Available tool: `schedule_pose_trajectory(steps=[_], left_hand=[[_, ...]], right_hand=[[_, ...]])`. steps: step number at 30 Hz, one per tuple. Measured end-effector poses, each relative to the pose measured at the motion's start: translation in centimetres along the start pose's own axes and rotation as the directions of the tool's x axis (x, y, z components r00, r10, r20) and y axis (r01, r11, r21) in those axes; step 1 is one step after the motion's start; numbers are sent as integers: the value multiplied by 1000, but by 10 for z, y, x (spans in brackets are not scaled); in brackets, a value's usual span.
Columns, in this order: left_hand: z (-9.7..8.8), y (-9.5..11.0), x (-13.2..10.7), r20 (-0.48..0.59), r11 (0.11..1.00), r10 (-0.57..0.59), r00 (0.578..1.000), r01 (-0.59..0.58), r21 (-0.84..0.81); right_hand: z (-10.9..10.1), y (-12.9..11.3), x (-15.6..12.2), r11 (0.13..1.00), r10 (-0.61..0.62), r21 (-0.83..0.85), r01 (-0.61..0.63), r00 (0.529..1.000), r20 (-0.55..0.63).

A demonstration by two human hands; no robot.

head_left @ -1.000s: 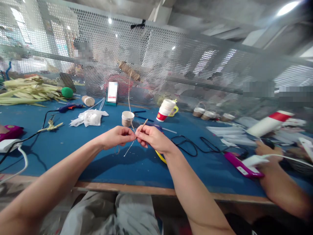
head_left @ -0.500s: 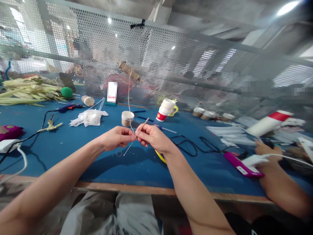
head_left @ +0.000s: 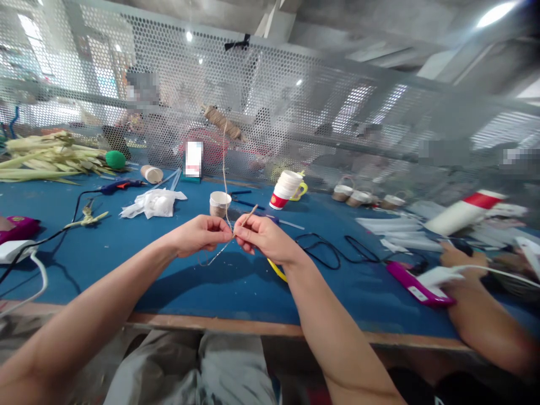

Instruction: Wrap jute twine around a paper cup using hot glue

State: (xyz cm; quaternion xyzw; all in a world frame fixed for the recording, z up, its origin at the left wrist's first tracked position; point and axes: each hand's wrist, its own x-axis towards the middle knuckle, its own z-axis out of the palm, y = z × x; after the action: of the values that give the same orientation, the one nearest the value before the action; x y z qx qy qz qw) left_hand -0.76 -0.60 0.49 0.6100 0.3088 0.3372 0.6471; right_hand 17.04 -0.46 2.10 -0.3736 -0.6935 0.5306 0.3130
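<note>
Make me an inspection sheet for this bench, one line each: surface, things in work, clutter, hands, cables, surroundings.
Surface: blue tabletop, small pale specks scattered near the hands.
Things in work: twine hanging from the roll to the hands; thin brown stick.
Clutter: stacked cups, crumpled white wrapping, pale leaves, green ball.
Hands: left hand pinching the twine; right hand close beside it, pinching the stick.
Cables: black cable loosely looped right of the hands; white cord at far left.
Surroundings: perforated screen behind; another person's hand at right.
</note>
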Motion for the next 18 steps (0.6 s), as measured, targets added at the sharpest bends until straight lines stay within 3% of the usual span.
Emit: schedule_pose_trajectory(steps=[7,18], left_hand=[[0,3,-3,-13,990,53,999,-51,134],[-1,1,-2,40,997,8,999,-11,74]], right_hand=[[0,1,0,1000,-17,19,17,1000,8],[3,-1,-1,1000,-20,-5,20,1000,1]])
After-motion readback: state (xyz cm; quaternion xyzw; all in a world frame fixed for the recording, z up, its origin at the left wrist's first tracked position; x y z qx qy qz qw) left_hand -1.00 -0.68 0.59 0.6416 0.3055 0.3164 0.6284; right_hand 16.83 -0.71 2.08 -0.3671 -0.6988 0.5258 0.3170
